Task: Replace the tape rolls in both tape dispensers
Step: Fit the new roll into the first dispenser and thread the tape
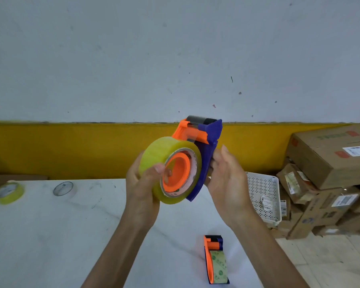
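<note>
Head view: tape roll seated on dispenser hub, held up over the bench.

The yellow-green tape roll (170,170) is gripped by the left hand (142,183), fingers curled round its rim and thumb at the core; it sits on the orange hub of the blue-and-orange dispenser (204,146). The right hand (229,179) is pressed against the dispenser's back with fingers fairly straight; whether any curl behind cannot be told. The roll is best pushed flush on the hub, then its free end fed under the roller toward the blade. A second dispenser (215,259), roll fitted, lies on the bench (50,235) near the right forearm. Two loose rolls (8,193) (63,189) lie far left, well apart. A white perforated tray (264,196) and stacked cartons (328,159) are seen at right, none obstructing.
</note>
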`<action>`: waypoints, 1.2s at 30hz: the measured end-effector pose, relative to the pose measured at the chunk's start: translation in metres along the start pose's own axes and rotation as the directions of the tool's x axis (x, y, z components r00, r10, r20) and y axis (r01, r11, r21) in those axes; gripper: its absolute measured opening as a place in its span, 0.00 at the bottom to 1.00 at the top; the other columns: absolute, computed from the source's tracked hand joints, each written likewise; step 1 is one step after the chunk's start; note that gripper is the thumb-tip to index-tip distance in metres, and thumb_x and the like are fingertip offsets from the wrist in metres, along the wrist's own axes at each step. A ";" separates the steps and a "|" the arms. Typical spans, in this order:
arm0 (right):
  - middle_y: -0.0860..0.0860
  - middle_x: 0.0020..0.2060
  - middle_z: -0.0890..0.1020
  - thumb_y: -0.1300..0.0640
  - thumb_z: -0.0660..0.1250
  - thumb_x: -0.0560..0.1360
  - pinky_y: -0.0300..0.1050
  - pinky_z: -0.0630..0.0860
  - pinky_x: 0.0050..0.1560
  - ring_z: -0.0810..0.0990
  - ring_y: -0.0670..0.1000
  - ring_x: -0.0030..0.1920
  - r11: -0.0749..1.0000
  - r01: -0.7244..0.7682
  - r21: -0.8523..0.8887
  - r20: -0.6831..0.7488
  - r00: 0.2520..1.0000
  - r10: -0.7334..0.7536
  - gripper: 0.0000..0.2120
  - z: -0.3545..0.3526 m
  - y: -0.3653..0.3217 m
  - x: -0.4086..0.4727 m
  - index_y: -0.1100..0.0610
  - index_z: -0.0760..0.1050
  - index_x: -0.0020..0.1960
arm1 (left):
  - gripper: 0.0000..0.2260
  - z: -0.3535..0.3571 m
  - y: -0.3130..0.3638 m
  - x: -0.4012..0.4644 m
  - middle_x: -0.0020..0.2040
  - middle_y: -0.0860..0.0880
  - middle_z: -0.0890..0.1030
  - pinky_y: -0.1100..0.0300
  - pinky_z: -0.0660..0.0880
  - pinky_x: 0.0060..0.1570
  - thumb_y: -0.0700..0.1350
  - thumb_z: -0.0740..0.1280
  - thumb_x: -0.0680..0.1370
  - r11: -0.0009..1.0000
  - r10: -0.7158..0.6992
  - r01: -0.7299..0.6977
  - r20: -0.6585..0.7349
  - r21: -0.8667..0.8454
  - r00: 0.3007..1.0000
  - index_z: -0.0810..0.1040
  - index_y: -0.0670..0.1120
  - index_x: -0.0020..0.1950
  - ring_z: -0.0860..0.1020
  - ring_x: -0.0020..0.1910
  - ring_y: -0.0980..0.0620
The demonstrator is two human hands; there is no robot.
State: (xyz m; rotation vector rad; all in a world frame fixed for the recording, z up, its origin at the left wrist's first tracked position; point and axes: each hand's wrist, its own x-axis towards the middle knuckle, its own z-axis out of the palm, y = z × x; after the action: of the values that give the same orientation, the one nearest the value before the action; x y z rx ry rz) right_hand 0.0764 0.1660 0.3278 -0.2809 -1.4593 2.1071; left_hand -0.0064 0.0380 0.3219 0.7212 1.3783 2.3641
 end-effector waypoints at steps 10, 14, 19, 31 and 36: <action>0.53 0.50 0.85 0.48 0.62 0.78 0.47 0.79 0.49 0.84 0.51 0.51 0.941 -0.296 0.167 -0.099 0.944 0.314 0.14 -0.017 0.076 0.009 0.53 0.80 0.58 | 0.13 -0.001 -0.048 -0.035 0.38 0.56 0.81 0.68 0.76 0.33 0.48 0.75 0.66 0.942 -0.017 0.071 -0.165 0.329 0.986 0.77 0.49 0.48 0.80 0.36 0.61; 0.54 0.49 0.85 0.47 0.63 0.78 0.48 0.80 0.48 0.84 0.52 0.50 0.867 -0.468 0.173 -0.138 0.860 0.492 0.14 -0.027 0.125 -0.002 0.53 0.80 0.57 | 0.10 -0.016 -0.093 -0.052 0.35 0.54 0.81 0.68 0.75 0.30 0.42 0.75 0.71 0.906 -0.107 0.213 -0.290 0.365 0.951 0.77 0.46 0.48 0.80 0.33 0.60; 0.52 0.36 0.86 0.47 0.60 0.79 0.41 0.79 0.34 0.86 0.48 0.36 0.715 -0.653 0.250 -0.177 0.695 0.697 0.15 -0.042 0.193 -0.027 0.57 0.80 0.49 | 0.10 -0.047 -0.156 -0.081 0.36 0.50 0.82 0.67 0.74 0.28 0.44 0.76 0.70 0.807 -0.243 0.439 -0.454 0.395 0.857 0.77 0.47 0.45 0.80 0.31 0.58; 0.49 0.25 0.73 0.48 0.66 0.73 0.39 0.70 0.25 0.75 0.49 0.25 0.532 -0.829 0.174 -0.254 0.484 0.838 0.15 -0.093 0.319 -0.052 0.52 0.70 0.30 | 0.10 -0.082 -0.264 -0.130 0.32 0.49 0.80 0.52 0.79 0.26 0.44 0.75 0.71 0.593 -0.432 0.688 -0.555 0.419 0.711 0.74 0.49 0.43 0.79 0.26 0.57; 0.52 0.26 0.78 0.39 0.61 0.75 0.37 0.70 0.25 0.77 0.52 0.26 0.344 -0.924 -0.165 -0.384 0.382 0.841 0.21 -0.103 0.323 -0.034 0.56 0.76 0.35 | 0.09 -0.088 -0.278 -0.124 0.34 0.49 0.80 0.63 0.76 0.24 0.44 0.74 0.73 0.625 -0.432 0.691 -0.577 0.364 0.694 0.73 0.48 0.45 0.80 0.28 0.60</action>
State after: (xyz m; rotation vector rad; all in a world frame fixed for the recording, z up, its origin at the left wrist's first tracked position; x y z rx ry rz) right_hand 0.0479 0.1473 -0.0114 -1.8262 -1.7258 2.3738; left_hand 0.0506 0.0491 0.0103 -0.2049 2.1443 1.6239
